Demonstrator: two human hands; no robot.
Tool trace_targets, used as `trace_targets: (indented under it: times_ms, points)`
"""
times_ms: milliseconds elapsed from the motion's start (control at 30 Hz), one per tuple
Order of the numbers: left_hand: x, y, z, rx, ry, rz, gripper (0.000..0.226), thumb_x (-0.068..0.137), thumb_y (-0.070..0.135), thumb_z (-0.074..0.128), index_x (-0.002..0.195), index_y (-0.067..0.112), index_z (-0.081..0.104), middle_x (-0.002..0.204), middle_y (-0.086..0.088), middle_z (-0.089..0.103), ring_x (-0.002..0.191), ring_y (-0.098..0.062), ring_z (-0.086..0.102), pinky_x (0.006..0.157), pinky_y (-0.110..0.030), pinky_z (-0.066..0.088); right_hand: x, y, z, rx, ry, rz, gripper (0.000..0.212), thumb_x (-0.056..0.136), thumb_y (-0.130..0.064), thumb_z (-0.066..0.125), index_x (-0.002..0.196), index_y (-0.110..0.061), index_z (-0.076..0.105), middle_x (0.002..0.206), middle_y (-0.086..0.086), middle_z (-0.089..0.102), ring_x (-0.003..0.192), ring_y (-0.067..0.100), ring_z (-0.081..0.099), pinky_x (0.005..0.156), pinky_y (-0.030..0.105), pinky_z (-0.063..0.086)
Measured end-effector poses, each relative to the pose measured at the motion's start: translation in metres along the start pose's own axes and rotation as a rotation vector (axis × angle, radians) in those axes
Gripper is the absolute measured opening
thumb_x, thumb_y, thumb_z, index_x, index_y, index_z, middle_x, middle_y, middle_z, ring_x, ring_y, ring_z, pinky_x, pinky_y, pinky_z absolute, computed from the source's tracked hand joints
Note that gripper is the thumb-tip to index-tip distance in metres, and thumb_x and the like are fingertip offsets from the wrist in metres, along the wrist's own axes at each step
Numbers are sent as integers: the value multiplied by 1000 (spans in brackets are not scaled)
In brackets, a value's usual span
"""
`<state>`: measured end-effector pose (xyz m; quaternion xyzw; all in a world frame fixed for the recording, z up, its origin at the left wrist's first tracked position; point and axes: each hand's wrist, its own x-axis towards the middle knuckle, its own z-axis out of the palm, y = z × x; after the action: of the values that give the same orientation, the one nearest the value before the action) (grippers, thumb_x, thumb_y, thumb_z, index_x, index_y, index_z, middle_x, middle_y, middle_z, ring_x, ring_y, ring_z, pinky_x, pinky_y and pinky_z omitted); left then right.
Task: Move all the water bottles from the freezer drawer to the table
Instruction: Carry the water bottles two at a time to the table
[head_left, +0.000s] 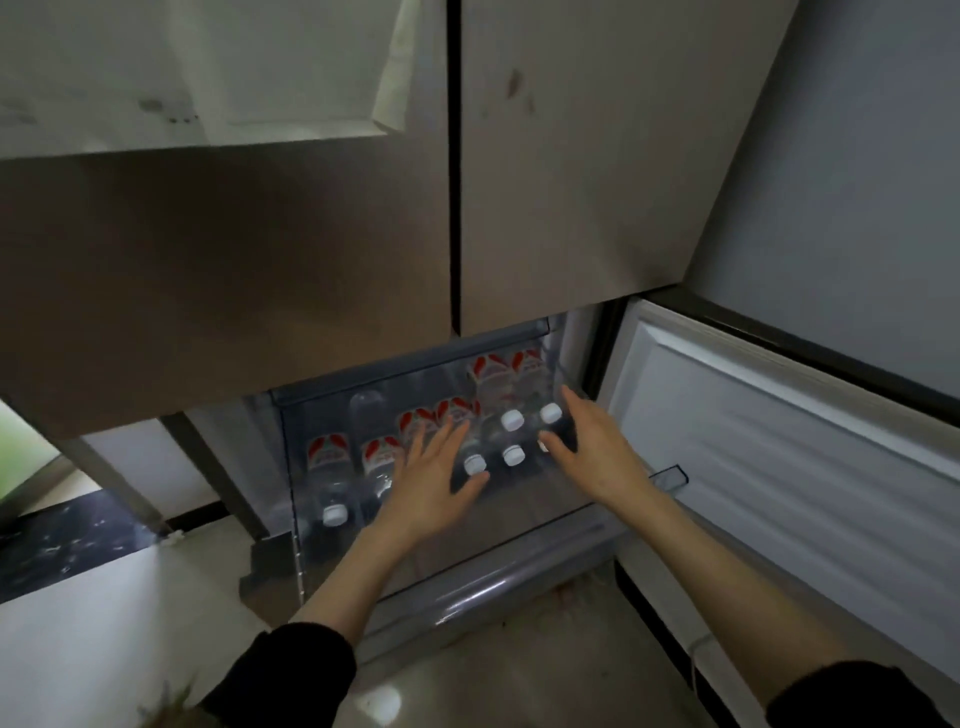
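A clear plastic freezer drawer (467, 551) is pulled out below the fridge's upper doors. Several water bottles (332, 467) with white caps and red-and-white labels lie inside it, caps toward me. My left hand (434, 483) hovers over the middle bottles, fingers spread and holding nothing. My right hand (592, 447) reaches over the right-hand bottles (511, 420), fingers apart, close to two white caps. Both arms wear dark sleeves. The table is out of view.
The freezer door (779, 467) stands swung open on the right, its white inner panel facing me. Two grey upper fridge doors (311, 234) hang above the drawer. Pale floor tiles and a dark marble strip (67, 535) lie at the left.
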<state>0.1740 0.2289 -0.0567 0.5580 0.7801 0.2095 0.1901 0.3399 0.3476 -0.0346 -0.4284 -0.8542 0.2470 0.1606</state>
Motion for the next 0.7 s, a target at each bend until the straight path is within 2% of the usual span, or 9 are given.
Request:
trace_targets:
  times_ms: [100, 200, 367, 467, 533, 600, 700]
  points:
    - [34, 19, 21, -209, 41, -74, 63, 91, 30, 52, 144, 16, 22, 151, -3, 26, 142, -24, 18, 116, -34, 15, 31, 29, 8, 48, -85, 51, 46, 90, -29, 53, 132, -16, 42, 127, 11, 53, 117, 27, 48, 95, 36, 42]
    - [61, 32, 38, -414, 82, -206, 58, 90, 21, 56, 140, 11, 31, 144, -7, 39, 134, -24, 35, 102, -21, 26, 59, 49, 17, 96, -177, 102, 35, 88, -22, 54, 122, -12, 51, 123, 14, 56, 113, 30, 52, 95, 38, 44]
    - [99, 36, 59, -642, 95, -467, 51, 91, 23, 54, 137, 11, 37, 137, -9, 47, 124, -25, 46, 95, -26, 36, 94, 65, 35, 71, -239, 188, 38, 88, -18, 53, 123, -4, 48, 125, 18, 54, 114, 35, 52, 94, 42, 46]
    - [120, 34, 69, -801, 84, -596, 29, 93, 19, 45, 120, 11, 53, 121, -9, 59, 108, -26, 56, 90, -31, 45, 107, 65, 47, 58, -301, 265, 36, 91, -22, 47, 122, -4, 48, 122, 18, 55, 108, 34, 55, 86, 38, 48]
    - [131, 33, 73, -996, 77, -691, 26, 93, 12, 41, 113, 11, 57, 114, -10, 63, 103, -26, 59, 84, -34, 52, 115, 62, 53, 93, -308, 342, 36, 92, -21, 47, 122, -2, 48, 123, 20, 53, 109, 35, 55, 87, 38, 46]
    - [140, 34, 74, -1209, 77, -744, 25, 93, 4, 39, 111, 8, 55, 105, -8, 63, 96, -22, 59, 74, -30, 54, 122, 59, 56, 85, -302, 376, 32, 93, -16, 46, 119, 2, 52, 122, 22, 56, 108, 35, 56, 84, 36, 46]
    - [148, 30, 76, -1373, 84, -799, 22, 92, 4, 42, 111, 5, 54, 100, -11, 59, 87, -21, 56, 72, -31, 50, 130, 59, 55, 55, -295, 405, 27, 94, -12, 45, 113, 4, 56, 118, 22, 60, 108, 36, 57, 84, 36, 46]
